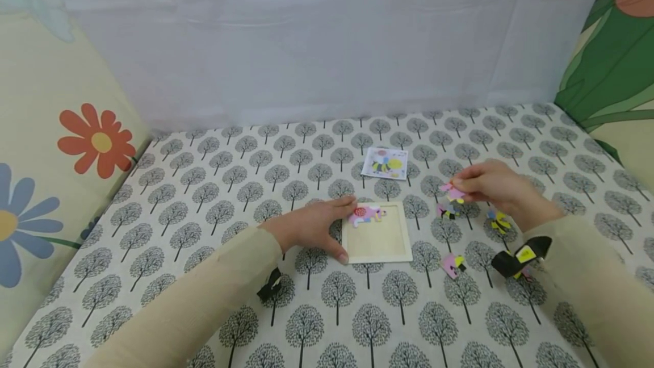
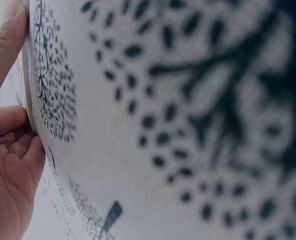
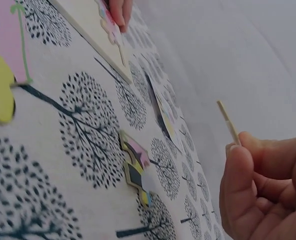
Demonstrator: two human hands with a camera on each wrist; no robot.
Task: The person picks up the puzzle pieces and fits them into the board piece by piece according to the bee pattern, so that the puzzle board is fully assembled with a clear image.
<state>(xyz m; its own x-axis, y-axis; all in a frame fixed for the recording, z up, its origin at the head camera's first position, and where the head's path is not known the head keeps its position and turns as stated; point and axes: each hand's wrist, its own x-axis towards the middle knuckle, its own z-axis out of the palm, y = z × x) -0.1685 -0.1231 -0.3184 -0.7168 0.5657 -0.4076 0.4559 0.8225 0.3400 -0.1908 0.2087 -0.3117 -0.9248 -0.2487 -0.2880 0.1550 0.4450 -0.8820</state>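
My right hand (image 1: pixel 485 183) pinches a pink-and-yellow puzzle piece (image 1: pixel 452 192) between thumb and fingertips, above the cloth. In the right wrist view this piece (image 3: pixel 228 122) shows edge-on. My left hand (image 1: pixel 317 227) rests along the left side of a square wooden puzzle tray (image 1: pixel 375 258), thumb at its lower corner and fingers stretched to the upper one. Inside the tray's top left lies a joined pink strip (image 1: pixel 365 216) with a red spiral; the left fingertips touch it. Only part of the left hand (image 2: pixel 10 170) shows in the left wrist view.
Loose pieces lie on the tree-print cloth right of the tray: a pink one (image 1: pixel 452 266), a multicoloured one (image 1: pixel 448 210) and a yellow-black one (image 1: pixel 498 221). Another sits partly hidden by the right wrist strap. A printed picture card (image 1: pixel 385 163) lies behind the tray.
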